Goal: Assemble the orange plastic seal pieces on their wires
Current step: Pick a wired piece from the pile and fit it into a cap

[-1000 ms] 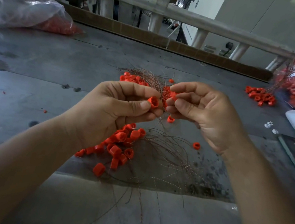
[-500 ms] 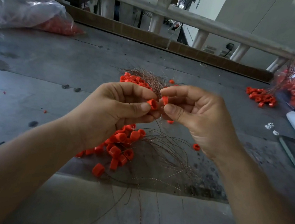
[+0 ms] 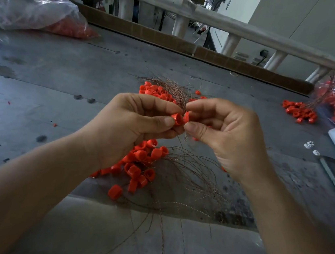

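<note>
Soft, dim daylight enters from 1 o'clock, where the pale wall (image 3: 301, 27) glares. The grey tabletop (image 3: 40, 90) carries a dull sheen and faint shadows. Wide-angle distortion bows the railing (image 3: 197, 14); the right hand (image 3: 224, 134) and 3 o'clock edge look smeared.

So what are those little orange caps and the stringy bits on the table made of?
The orange caps look like moulded plastic: solid bright colour, smooth, slightly shiny faces. The stringy bits look like thin twisted metal wire, maybe copper: reddish-brown glint and a rope-like twist.
</note>
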`<action>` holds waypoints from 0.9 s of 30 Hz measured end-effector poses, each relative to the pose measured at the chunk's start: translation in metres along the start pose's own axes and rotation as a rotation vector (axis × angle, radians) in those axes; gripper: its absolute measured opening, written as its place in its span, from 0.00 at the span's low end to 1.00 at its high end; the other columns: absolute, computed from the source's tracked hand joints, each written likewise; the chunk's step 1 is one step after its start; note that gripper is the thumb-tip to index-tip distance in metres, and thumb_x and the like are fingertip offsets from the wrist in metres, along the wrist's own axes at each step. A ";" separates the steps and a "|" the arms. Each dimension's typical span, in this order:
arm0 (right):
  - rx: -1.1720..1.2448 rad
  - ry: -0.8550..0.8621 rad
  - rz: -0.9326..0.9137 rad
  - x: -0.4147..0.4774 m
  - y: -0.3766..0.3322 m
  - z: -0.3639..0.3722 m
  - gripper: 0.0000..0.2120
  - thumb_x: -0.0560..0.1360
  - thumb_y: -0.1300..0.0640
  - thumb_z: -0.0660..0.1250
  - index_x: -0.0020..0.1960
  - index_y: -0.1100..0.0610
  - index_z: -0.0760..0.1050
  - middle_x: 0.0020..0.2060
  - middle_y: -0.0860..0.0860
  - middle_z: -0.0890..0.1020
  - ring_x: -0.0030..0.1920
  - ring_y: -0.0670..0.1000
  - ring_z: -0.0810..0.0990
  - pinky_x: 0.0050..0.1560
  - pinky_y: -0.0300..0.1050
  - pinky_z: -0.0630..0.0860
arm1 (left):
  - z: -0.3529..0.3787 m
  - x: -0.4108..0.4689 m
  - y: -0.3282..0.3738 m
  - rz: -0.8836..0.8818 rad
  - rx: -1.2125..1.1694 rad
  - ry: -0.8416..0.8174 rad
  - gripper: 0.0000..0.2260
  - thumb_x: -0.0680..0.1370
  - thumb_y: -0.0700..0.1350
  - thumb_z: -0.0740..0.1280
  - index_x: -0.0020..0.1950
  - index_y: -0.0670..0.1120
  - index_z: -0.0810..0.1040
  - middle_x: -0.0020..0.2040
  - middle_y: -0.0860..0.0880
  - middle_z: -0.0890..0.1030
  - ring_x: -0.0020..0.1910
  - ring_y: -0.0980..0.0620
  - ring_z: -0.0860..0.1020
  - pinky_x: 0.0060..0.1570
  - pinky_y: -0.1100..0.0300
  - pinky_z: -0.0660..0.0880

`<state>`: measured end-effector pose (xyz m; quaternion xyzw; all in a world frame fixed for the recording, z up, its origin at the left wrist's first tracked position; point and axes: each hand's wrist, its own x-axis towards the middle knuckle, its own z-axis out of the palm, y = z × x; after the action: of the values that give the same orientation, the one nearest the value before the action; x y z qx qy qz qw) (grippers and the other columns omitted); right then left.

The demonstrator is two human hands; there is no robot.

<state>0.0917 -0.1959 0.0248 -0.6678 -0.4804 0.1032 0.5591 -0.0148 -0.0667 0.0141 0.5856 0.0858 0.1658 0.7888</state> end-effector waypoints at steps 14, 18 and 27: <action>-0.202 0.019 -0.099 -0.003 0.001 0.005 0.14 0.65 0.64 0.73 0.47 0.50 0.77 0.40 0.42 0.81 0.42 0.41 0.81 0.43 0.31 0.75 | 0.002 0.000 -0.001 0.001 0.061 0.026 0.07 0.60 0.36 0.67 0.34 0.43 0.84 0.32 0.45 0.83 0.32 0.52 0.82 0.33 0.66 0.77; -0.229 0.029 -0.121 -0.004 0.002 0.005 0.15 0.65 0.63 0.73 0.48 0.51 0.78 0.39 0.41 0.80 0.41 0.40 0.81 0.42 0.30 0.75 | 0.001 -0.001 -0.002 0.006 0.108 0.013 0.08 0.61 0.37 0.67 0.36 0.44 0.84 0.33 0.45 0.83 0.33 0.52 0.83 0.33 0.67 0.77; -0.226 0.027 -0.133 -0.005 0.002 0.005 0.13 0.64 0.62 0.74 0.47 0.53 0.78 0.38 0.40 0.80 0.41 0.40 0.81 0.42 0.30 0.75 | 0.001 -0.003 -0.002 -0.008 0.110 -0.011 0.07 0.61 0.37 0.67 0.35 0.43 0.83 0.33 0.44 0.83 0.32 0.52 0.82 0.33 0.67 0.77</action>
<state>0.0868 -0.1967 0.0195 -0.6944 -0.5246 0.0019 0.4924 -0.0167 -0.0687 0.0126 0.6286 0.0927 0.1544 0.7566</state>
